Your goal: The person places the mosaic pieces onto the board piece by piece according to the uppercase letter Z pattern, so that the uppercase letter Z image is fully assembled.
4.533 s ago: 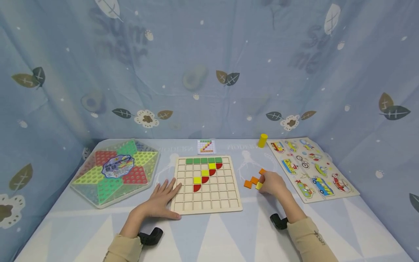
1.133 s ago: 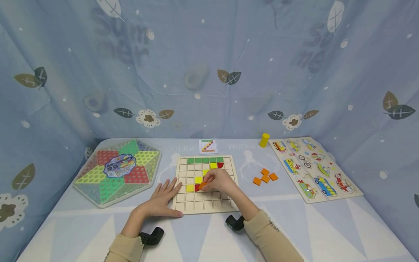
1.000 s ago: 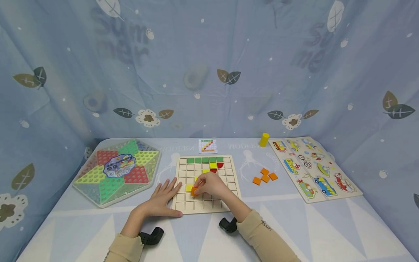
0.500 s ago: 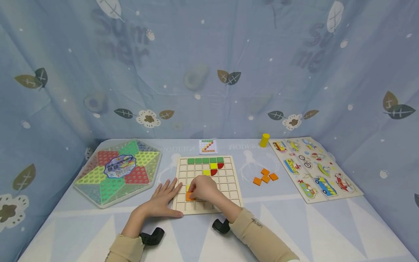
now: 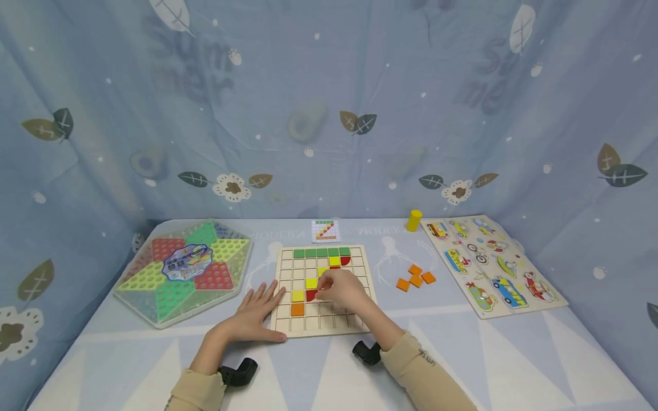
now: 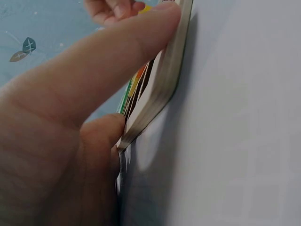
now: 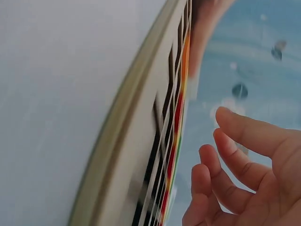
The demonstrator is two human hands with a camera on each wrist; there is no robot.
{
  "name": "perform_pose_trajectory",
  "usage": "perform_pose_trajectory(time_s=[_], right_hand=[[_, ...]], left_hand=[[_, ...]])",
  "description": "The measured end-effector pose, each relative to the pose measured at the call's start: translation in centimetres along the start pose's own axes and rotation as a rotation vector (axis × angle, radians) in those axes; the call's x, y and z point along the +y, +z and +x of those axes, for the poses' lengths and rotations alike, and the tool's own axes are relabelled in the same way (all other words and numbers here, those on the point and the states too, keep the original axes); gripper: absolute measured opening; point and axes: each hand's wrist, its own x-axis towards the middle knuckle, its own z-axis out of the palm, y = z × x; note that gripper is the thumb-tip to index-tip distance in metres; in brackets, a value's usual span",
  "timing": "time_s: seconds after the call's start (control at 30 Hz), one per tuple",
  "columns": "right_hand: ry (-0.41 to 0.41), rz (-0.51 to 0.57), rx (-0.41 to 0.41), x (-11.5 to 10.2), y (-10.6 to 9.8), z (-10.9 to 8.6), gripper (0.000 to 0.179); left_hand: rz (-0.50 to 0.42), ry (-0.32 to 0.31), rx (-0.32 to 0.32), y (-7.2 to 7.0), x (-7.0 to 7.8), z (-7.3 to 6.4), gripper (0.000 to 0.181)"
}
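Note:
A wooden grid board lies in front of me. My left hand is spread flat at its left side; the left wrist view shows the thumb along the board's front edge. Over the board's middle is my right hand, its fingers loosely bent with nothing between them in the right wrist view. One orange square tile sits in a cell below a yellow tile. Green tiles form a row at the top. Yellow squares and red quarter-rounds run diagonally, partly hidden by the right hand.
Several loose orange tiles lie right of the board. A pattern card stands behind it. A yellow cylinder and a picture puzzle board are at the right. A hexagonal game box lies at the left.
A yellow tile, then an orange tile, came onto the board from the right-hand pile. My right hand has let go of the orange tile and moved up and right. The left hand stayed put.

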Motion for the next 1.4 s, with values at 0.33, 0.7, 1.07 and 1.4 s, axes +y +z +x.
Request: perform_pose_trajectory(time_s=[0.33, 0.7, 1.07, 1.4], right_hand=[[0.233, -0.073, 0.155, 6.2, -5.1, -1.6, 0.010], [0.343, -0.359, 0.164, 9.8, -8.0, -2.7, 0.019], [0.279, -0.064, 0.225, 7.8, -7.3, -1.5, 0.028], [0.237, 0.409, 0.003, 3.9, -3.5, 0.0, 0.019]], left_hand=[[0.005, 0.008, -0.004, -0.3, 0.0, 0.0, 0.103], [0.006, 0.011, -0.007, -0.6, 0.1, 0.0, 0.103], [0.008, 0.009, -0.004, -0.4, 0.1, 0.1, 0.102], [0.005, 0.012, -0.006, -0.2, 0.1, 0.2, 0.103]])
